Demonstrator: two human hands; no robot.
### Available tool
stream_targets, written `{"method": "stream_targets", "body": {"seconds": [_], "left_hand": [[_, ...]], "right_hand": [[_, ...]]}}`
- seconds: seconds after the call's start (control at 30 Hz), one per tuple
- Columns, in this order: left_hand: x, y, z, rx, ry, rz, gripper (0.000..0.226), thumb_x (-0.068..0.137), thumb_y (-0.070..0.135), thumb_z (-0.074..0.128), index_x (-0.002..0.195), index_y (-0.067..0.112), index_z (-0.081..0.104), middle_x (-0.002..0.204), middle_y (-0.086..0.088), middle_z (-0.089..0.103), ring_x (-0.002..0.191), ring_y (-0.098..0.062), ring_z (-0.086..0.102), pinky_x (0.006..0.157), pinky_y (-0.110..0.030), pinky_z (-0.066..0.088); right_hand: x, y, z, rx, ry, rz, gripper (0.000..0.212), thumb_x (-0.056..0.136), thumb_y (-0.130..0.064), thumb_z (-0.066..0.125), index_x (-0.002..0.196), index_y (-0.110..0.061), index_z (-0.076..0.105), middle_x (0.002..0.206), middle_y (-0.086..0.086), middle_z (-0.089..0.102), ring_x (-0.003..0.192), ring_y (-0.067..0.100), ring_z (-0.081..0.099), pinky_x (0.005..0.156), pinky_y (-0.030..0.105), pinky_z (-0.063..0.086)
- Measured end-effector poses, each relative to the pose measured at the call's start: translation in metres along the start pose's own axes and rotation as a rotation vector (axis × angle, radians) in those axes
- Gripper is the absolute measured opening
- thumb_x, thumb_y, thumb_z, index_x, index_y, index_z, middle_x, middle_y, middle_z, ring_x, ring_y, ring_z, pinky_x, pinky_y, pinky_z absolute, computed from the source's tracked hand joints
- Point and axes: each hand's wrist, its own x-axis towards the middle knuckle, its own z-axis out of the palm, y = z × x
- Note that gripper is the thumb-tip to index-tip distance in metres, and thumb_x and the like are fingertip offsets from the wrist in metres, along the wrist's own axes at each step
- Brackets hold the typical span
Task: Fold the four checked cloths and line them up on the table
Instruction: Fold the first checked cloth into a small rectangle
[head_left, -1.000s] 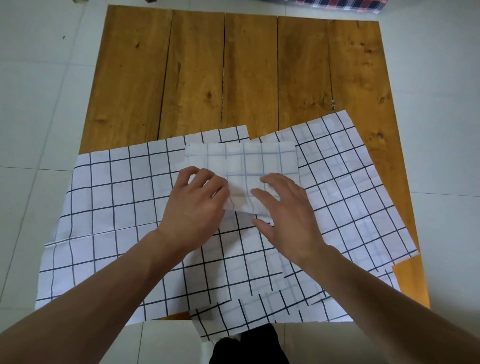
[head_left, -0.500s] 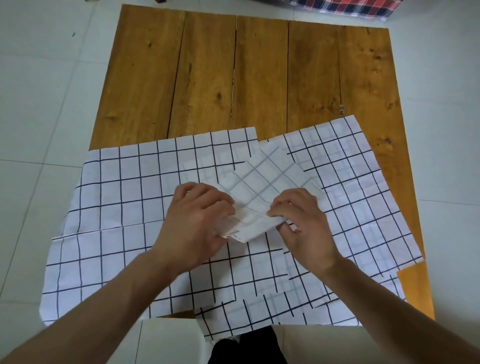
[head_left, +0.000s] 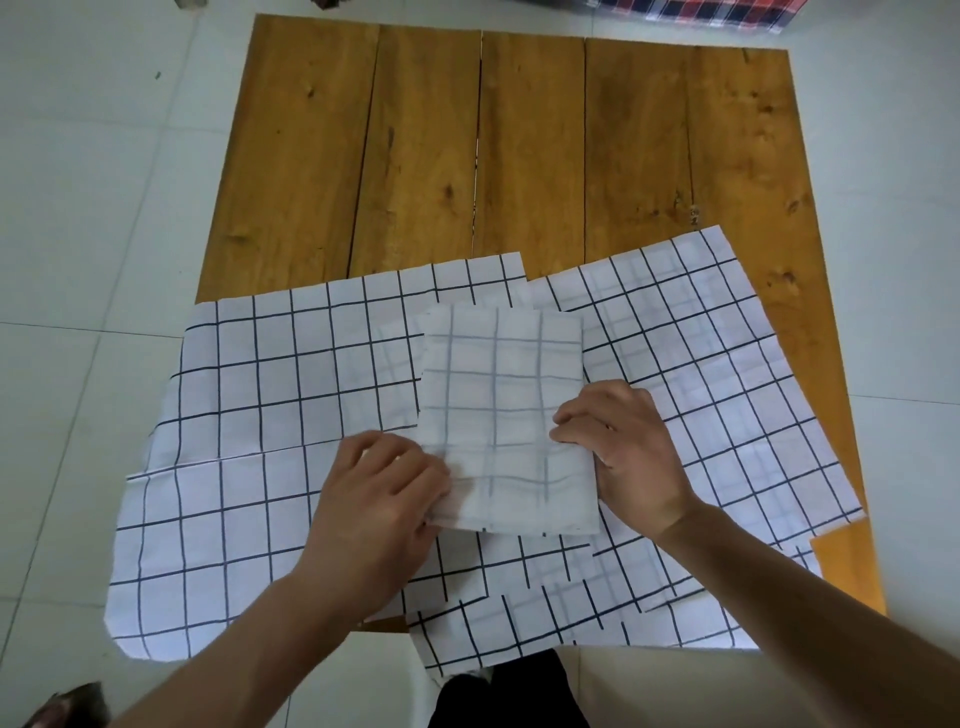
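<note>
A folded checked cloth (head_left: 501, 410) lies as a tall rectangle on top of the others, its faint grey grid facing up. My left hand (head_left: 382, 493) grips its lower left edge. My right hand (head_left: 623, 447) pinches its right edge. Under it lie unfolded white cloths with black grid lines: one (head_left: 270, 415) spreads to the left and hangs over the table's left edge, one (head_left: 727, 374) spreads to the right, and a third (head_left: 561, 613) shows at the near edge.
The wooden table (head_left: 519, 156) shows bare planks across its far half. White floor tiles (head_left: 93, 208) surround it. A red and blue plaid fabric (head_left: 701, 10) lies on the floor past the far right corner.
The folded cloth was wide, was lifted and turned between both hands, and now lies flat as a tall rectangle. My hands have moved from on top of it to its side edges.
</note>
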Motion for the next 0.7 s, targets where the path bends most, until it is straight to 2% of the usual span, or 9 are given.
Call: {"method": "stream_targets", "body": {"seconds": [0.07,0.13,0.2,0.3,0.37,0.5,0.6,0.7], "left_hand": [[-0.004,0.004,0.007,-0.027,-0.013,0.016,0.020,0.066,0.011,0.080,0.083,0.015,0.071,0.090,0.005,0.070,0.084,-0.023,0.062,0.085,-0.037,0.040],[-0.004,0.003,0.014,-0.053,-0.025,0.048,0.018,0.071,0.015,0.080,0.086,0.015,0.071,0.093,0.005,0.069,0.087,-0.023,0.062,0.086,-0.037,0.041],[-0.005,-0.001,0.020,-0.071,-0.041,0.097,0.015,0.075,0.017,0.076,0.089,0.015,0.071,0.098,0.004,0.070,0.092,-0.023,0.062,0.087,-0.038,0.042],[-0.008,-0.011,0.027,-0.081,-0.068,0.157,0.018,0.074,0.018,0.075,0.092,0.016,0.070,0.107,0.005,0.069,0.098,-0.022,0.060,0.088,-0.036,0.040],[-0.009,-0.018,0.029,-0.075,-0.084,0.145,0.025,0.075,0.019,0.074,0.099,0.017,0.071,0.115,0.003,0.068,0.104,-0.023,0.058,0.089,-0.035,0.039],[-0.002,-0.032,0.025,-0.021,-0.189,0.043,0.055,0.064,0.016,0.076,0.119,0.020,0.067,0.134,-0.002,0.059,0.118,-0.028,0.052,0.095,-0.040,0.038],[0.005,-0.039,0.023,0.002,-0.236,0.004,0.059,0.065,0.023,0.079,0.122,0.023,0.065,0.138,-0.001,0.056,0.123,-0.029,0.050,0.097,-0.041,0.038],[0.008,-0.043,0.029,0.020,-0.218,0.037,0.053,0.071,0.019,0.074,0.123,0.021,0.066,0.138,0.003,0.058,0.124,-0.027,0.050,0.097,-0.041,0.038]], "right_hand": [[-0.006,0.004,0.002,-0.005,-0.027,0.026,0.038,0.064,0.021,0.069,0.087,-0.008,0.075,0.095,0.001,0.070,0.097,0.023,0.059,0.082,0.034,0.044],[-0.011,0.008,0.001,-0.002,-0.030,0.049,0.031,0.069,0.016,0.070,0.090,-0.007,0.075,0.095,0.002,0.070,0.092,0.024,0.062,0.080,0.036,0.045],[-0.014,0.012,-0.001,-0.005,-0.020,0.053,0.021,0.079,0.007,0.061,0.089,-0.006,0.075,0.093,0.003,0.071,0.087,0.025,0.064,0.075,0.040,0.048],[-0.019,0.015,-0.002,-0.016,-0.014,0.055,0.020,0.083,0.002,0.057,0.087,-0.004,0.074,0.092,0.004,0.072,0.088,0.026,0.065,0.077,0.042,0.051],[-0.022,0.014,-0.002,-0.020,-0.023,0.070,0.019,0.078,0.007,0.065,0.089,-0.005,0.075,0.095,0.004,0.072,0.092,0.025,0.065,0.081,0.040,0.051],[-0.025,0.014,-0.002,0.006,-0.023,0.114,0.024,0.075,0.012,0.071,0.092,-0.005,0.075,0.099,0.005,0.073,0.096,0.024,0.066,0.086,0.036,0.053],[-0.027,0.013,-0.002,0.027,0.000,0.135,0.018,0.083,0.005,0.063,0.093,-0.004,0.075,0.100,0.005,0.072,0.097,0.023,0.066,0.087,0.035,0.054],[-0.027,0.009,0.000,0.047,0.032,0.154,0.022,0.090,-0.004,0.054,0.093,-0.002,0.075,0.099,0.006,0.072,0.096,0.025,0.066,0.086,0.034,0.054]]}}
